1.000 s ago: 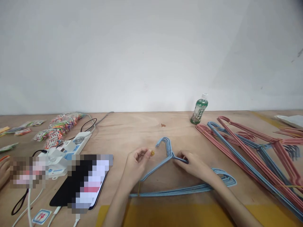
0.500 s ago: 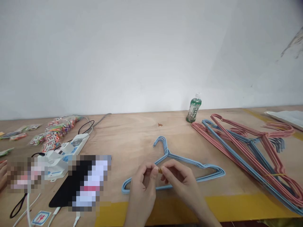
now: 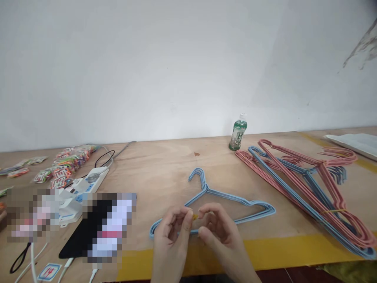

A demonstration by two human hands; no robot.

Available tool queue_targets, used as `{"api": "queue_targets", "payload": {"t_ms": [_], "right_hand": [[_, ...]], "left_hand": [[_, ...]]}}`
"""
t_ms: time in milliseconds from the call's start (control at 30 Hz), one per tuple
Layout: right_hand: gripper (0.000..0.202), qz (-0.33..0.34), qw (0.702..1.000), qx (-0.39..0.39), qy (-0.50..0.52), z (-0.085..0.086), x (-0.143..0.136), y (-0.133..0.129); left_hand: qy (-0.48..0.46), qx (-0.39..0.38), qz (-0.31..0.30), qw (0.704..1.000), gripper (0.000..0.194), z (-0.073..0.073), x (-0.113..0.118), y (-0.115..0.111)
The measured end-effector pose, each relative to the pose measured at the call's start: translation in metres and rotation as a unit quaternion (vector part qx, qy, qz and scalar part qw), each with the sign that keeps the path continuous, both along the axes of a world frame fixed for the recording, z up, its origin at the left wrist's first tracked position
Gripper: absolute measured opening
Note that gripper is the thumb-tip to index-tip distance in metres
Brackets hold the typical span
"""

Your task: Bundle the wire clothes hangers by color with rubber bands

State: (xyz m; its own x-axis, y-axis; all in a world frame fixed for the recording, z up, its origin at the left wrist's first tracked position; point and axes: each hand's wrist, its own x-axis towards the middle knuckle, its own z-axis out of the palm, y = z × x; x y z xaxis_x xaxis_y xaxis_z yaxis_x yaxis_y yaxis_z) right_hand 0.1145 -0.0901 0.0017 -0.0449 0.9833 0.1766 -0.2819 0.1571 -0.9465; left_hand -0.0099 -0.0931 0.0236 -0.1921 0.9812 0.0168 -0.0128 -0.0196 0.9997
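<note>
My left hand point(image 3: 173, 236) is closed in a pinch on a small yellow rubber band point(image 3: 194, 217), of which only a bit shows past the fingertips. Just to the right, my right hand point(image 3: 220, 232) has its thumb and fingers apart, with nothing visible between them. Both hands hover over the lower part of a stack of light blue wire hangers point(image 3: 225, 194) lying on the table, their hooks pointing away and to the left. The hands cover part of the stack's bottom bar.
At right lies a pile of pink hangers point(image 3: 282, 179) and blue hangers point(image 3: 265, 169), with a yellow band around one bundle. A green-labelled bottle point(image 3: 237, 133) stands by the wall. Left are a power strip point(image 3: 96, 177), a blurred phone-like device point(image 3: 112, 224), cables and colourful packets point(image 3: 70, 161).
The right thumb and fingers have come off the yellow rubber band and spread apart. The left hand keeps its pinch. The view has shifted slightly.
</note>
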Motion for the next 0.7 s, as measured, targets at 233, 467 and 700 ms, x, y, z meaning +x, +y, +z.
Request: {"api": "queue_targets", "payload": {"t_ms": [233,467,700], "right_hand": [[0.012,-0.059,0.996,0.066,0.005,0.005,-0.006,-0.002],[0.021,-0.02,0.997,-0.034,0.068,-0.007,-0.004,0.002],[0.026,-0.001,0.991,-0.045,0.123,-0.007,-0.007,0.004]], "left_hand": [[-0.036,0.042,0.052,0.997,0.025,0.006,0.013,-0.008],[-0.123,-0.003,0.015,0.992,0.028,-0.001,0.007,-0.001],[-0.039,0.041,0.054,0.997,0.025,-0.013,0.003,0.003]]}}
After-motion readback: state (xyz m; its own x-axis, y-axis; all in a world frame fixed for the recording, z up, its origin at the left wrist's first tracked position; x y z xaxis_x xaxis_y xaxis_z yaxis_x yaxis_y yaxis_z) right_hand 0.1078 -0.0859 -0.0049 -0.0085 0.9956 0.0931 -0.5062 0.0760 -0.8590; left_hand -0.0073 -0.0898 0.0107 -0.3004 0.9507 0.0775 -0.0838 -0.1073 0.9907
